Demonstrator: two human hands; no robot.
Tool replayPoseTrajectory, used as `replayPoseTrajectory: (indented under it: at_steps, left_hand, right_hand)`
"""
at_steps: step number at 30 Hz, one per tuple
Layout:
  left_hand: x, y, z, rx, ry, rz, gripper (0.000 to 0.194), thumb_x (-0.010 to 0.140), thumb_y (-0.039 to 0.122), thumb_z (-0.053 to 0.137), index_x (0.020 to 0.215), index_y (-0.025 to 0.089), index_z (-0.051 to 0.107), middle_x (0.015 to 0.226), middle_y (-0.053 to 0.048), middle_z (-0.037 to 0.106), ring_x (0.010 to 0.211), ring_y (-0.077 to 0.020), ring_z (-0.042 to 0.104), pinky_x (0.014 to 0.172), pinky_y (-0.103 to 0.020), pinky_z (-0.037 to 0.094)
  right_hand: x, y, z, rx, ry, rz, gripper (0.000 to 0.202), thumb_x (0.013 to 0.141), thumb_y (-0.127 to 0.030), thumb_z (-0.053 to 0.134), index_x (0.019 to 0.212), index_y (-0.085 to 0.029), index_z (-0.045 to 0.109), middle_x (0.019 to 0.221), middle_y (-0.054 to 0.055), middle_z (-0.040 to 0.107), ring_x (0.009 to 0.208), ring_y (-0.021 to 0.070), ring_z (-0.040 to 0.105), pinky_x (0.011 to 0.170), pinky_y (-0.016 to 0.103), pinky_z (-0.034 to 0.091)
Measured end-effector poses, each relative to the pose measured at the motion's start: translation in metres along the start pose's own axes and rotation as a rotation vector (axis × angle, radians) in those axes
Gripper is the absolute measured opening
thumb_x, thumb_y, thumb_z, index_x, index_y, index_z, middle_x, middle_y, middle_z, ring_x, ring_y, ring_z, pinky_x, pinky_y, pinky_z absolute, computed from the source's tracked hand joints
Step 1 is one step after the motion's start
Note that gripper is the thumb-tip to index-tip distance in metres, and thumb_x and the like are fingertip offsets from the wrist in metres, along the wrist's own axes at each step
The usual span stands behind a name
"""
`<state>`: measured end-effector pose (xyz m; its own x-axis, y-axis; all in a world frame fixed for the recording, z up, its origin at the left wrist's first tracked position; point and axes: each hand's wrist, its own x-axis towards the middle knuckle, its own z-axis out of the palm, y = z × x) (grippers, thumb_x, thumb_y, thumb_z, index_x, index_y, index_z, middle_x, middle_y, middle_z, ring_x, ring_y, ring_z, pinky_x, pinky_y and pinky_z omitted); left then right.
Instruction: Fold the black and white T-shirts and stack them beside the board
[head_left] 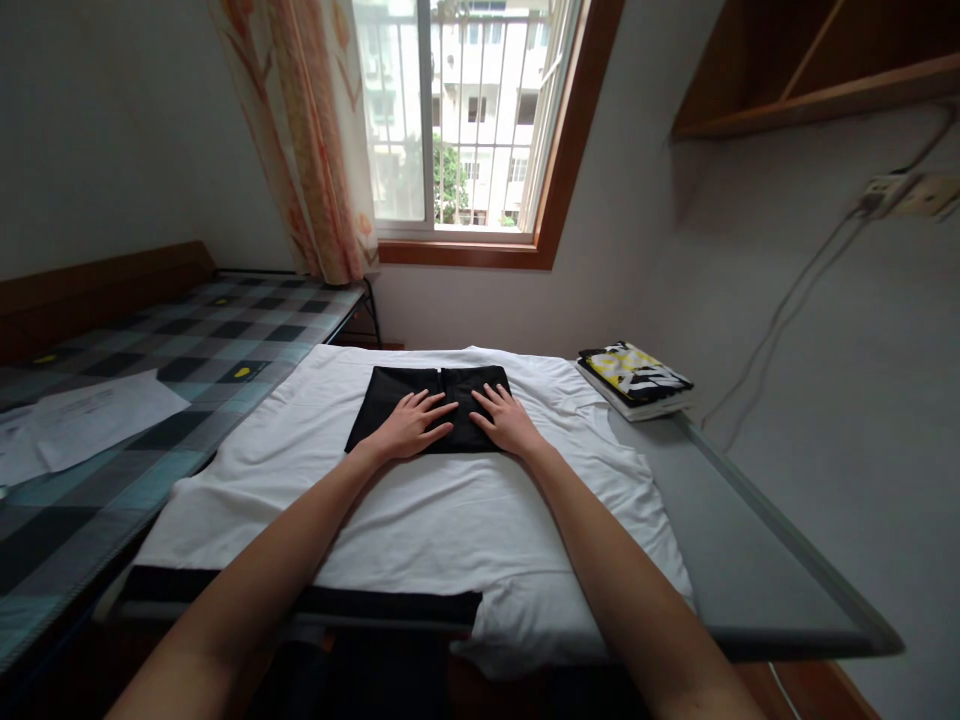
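Note:
A white shirt (442, 520) is spread over the table, with a sleeve hanging over the front edge. On its far middle part lies a flat black rectangular thing (391, 388), which looks like a folder or folded sheet, with a small slit at its far edge. My left hand (412, 425) rests flat on its left half, fingers spread. On the right half my right hand (508, 420) lies with its fingers apart. Neither hand holds anything.
Books with a yellow, black and white cover (636, 378) lie at the table's back right. The grey tabletop (750, 560) shows on the right. A checkered bed (150, 400) with papers (97, 420) stands at the left. A curtain (319, 140) hangs beside the window.

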<state>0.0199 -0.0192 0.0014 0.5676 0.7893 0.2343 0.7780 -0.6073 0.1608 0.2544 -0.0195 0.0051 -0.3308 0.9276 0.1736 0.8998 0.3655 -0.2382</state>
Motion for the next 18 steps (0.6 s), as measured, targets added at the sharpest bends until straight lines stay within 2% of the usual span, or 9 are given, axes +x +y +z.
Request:
replayPoseTrajectory:
  at_steps: [6,18]
  left_hand:
    - [-0.0005,0.0006,0.0007,0.002,0.005,0.012,0.059,0.094,0.059,0.039,0.147,0.034,0.038,0.151,-0.003,0.042,0.141,-0.0301,0.033,0.115,-0.05,0.024]
    - [-0.0006,0.0008,0.0013,-0.003,0.012,0.005,0.056,0.093,0.056,0.042,0.145,0.033,0.042,0.15,-0.002,0.043,0.14,-0.0299,0.033,0.115,-0.049,0.025]
  right_hand:
    - [-0.0014,-0.0016,0.0,-0.005,0.02,0.004,0.056,0.096,-0.05,0.039,0.146,-0.024,0.043,0.155,0.007,0.033,0.145,0.0304,0.023,0.114,0.046,0.025]
    - [-0.002,-0.0019,0.0006,0.044,0.061,0.029,0.053,0.096,-0.046,0.043,0.143,-0.024,0.047,0.152,0.006,0.039,0.143,0.0278,0.027,0.113,0.044,0.028]
